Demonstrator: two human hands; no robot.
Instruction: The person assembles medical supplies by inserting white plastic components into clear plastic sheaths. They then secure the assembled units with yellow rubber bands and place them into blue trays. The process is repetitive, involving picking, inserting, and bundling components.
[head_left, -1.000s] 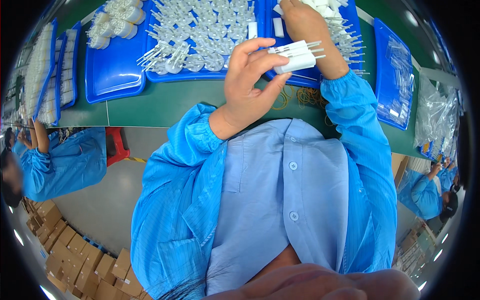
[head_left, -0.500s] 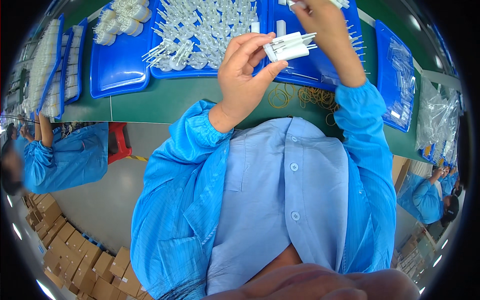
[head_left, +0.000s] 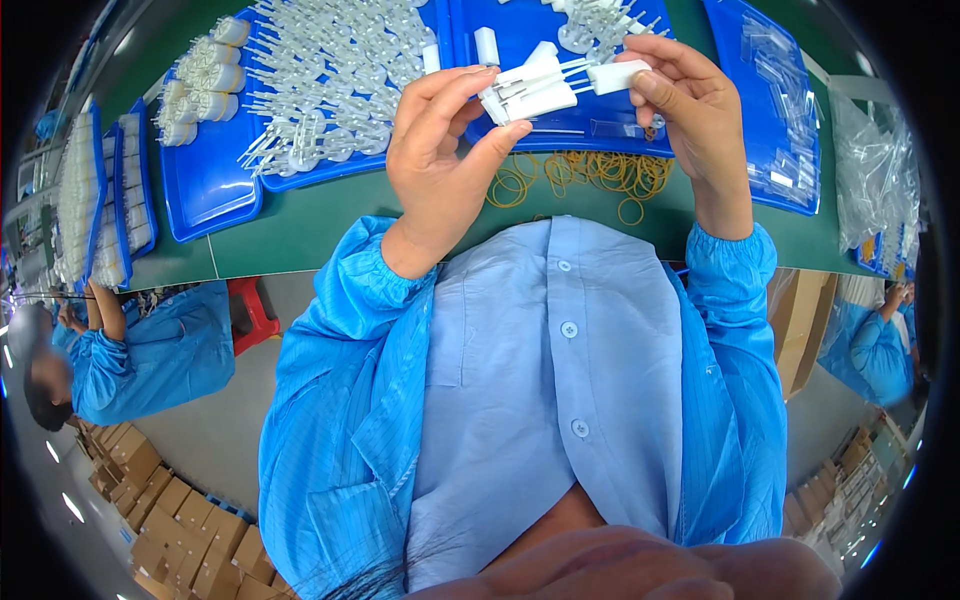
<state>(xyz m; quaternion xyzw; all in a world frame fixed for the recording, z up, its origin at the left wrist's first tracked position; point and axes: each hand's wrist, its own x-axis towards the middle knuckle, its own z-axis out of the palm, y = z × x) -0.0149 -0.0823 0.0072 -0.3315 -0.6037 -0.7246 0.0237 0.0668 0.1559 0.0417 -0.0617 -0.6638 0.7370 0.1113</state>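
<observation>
Left fingers: the left hand (head_left: 445, 150), upper middle of the frame, pinches a bundle of white plastic pieces (head_left: 528, 92); fingertips (head_left: 470, 78) curl over its top edge, thumb presses from below.
Right fingers: the right hand (head_left: 690, 100), upper right of centre, is closed around a single white piece (head_left: 618, 76), fingers above and thumb beneath.
Bundle: several flat white blocks stacked together, thin pale rods sticking out toward the upper right.
Single piece: a small white block at the far tip of those rods; whether it sits on the rods or just touches them cannot be told.
Where held: both are raised above the middle blue tray (head_left: 560, 125), between the two hands.
Rubber bands: a loose heap of yellow rubber bands (head_left: 580, 175) lies on the green table (head_left: 300, 225), just below the hands and near the tray's front edge.
Left tray: a blue tray (head_left: 205, 185) in the upper left holds a dense spread of clear plastic parts (head_left: 330, 80) with thin stems.
Right tray: another blue tray (head_left: 775, 110) in the upper right carries clear flat bits.
Bags: clear plastic bags (head_left: 870, 170) pile at the right edge.
Sleeves: both forearms wear blue sleeves (head_left: 340, 330), over a lighter blue shirt in the centre.
Others: a person in a blue coat (head_left: 150, 350) at lower left, another at far right (head_left: 880, 350).
Floor: brown cardboard boxes (head_left: 150, 500) stacked at lower left.
</observation>
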